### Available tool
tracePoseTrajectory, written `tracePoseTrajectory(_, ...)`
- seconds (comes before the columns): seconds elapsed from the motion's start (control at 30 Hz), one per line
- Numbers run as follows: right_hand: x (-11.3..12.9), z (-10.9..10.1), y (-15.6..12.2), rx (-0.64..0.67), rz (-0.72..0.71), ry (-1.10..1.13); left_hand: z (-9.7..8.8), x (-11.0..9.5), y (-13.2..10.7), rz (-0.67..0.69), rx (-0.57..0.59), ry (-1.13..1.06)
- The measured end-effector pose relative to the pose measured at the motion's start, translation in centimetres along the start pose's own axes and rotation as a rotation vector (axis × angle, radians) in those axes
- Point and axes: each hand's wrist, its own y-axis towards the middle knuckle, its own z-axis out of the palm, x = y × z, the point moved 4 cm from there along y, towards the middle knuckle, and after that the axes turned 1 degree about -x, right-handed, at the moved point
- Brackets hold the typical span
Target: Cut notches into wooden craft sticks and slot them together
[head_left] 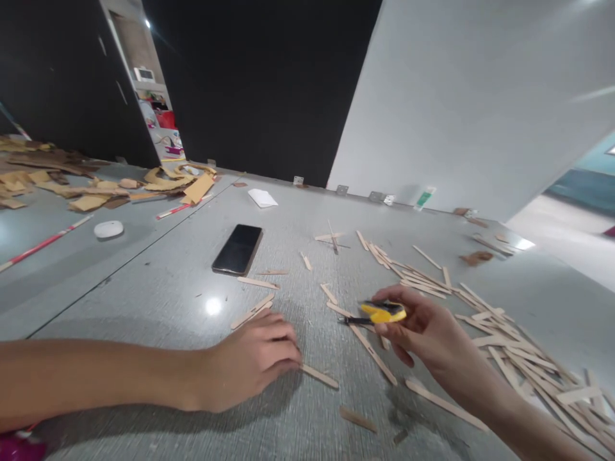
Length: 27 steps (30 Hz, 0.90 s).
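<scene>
Yellow-and-black hand tool (384,312): held raised, right of centre, dark narrow end pointing left. Wooden stick (320,376): pale, flat, near side, slanting toward near right, far end hidden.

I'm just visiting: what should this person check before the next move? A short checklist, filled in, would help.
1. Small yellow-and-black hand tool held in the right hand: ok.
2. Flat, pale wooden stick at the left hand firmly gripped: cannot tell; the fingers hide its end.
3. Tool apart from the left hand: ok, a gap shows.
4. Black rectangular phone away from both hands: ok.
5. Grey tabletop between the hands free of loose sticks: not ok, several lie there.
</scene>
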Motion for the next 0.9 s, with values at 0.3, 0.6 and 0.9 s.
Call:
tracePoseTrajectory(0.3, -0.8, 2.0, -1.2, -0.129, 0.071, 0.577, 0.0, 0.3, 0.1, -0.05, 0.019, -0.014)
tracePoseTrajectory(0.6, -2.7, 3.2, -1.8, -0.007, 0.178, 0.575, -0.1, 0.3, 0.1, -0.047, 0.053, 0.017)
tracePoseTrajectory(0.9, -3.4, 4.1, -2.9, 0.054, 0.24, 0.395, -0.5, -0.6, 0.2, -0.012, 0.082, -0.006)
